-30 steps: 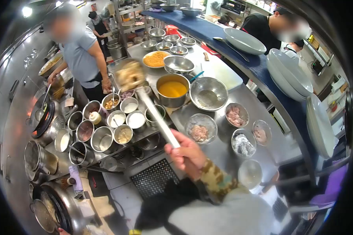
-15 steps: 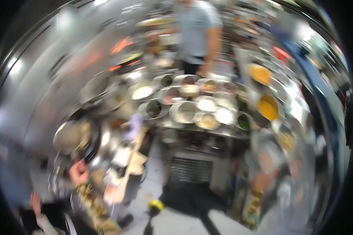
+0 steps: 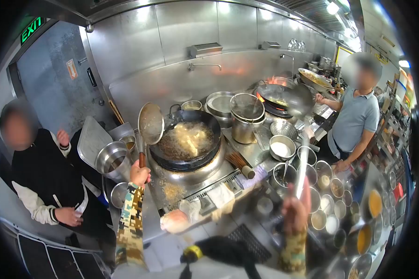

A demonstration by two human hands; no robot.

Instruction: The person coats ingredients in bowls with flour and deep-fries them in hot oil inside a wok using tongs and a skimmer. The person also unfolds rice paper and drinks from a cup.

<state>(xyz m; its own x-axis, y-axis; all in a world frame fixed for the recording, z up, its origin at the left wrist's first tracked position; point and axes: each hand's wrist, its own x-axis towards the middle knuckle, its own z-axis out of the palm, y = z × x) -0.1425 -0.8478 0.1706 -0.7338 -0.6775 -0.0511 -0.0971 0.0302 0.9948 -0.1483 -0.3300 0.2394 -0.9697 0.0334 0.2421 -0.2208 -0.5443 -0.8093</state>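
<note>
Ladle stood upright in my right hand, fingers clenched on its handle; my left hand gripped the strainer beside the wok, where food was frying, not yet lifted out, I judged.

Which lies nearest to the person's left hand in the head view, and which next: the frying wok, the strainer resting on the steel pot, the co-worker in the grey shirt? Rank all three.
1. Frying wok: just right of the left hand, on the burner.
2. Strainer: farther right, resting on the steel pot.
3. Co-worker in the grey shirt: far right, at the flaming wok.
</note>
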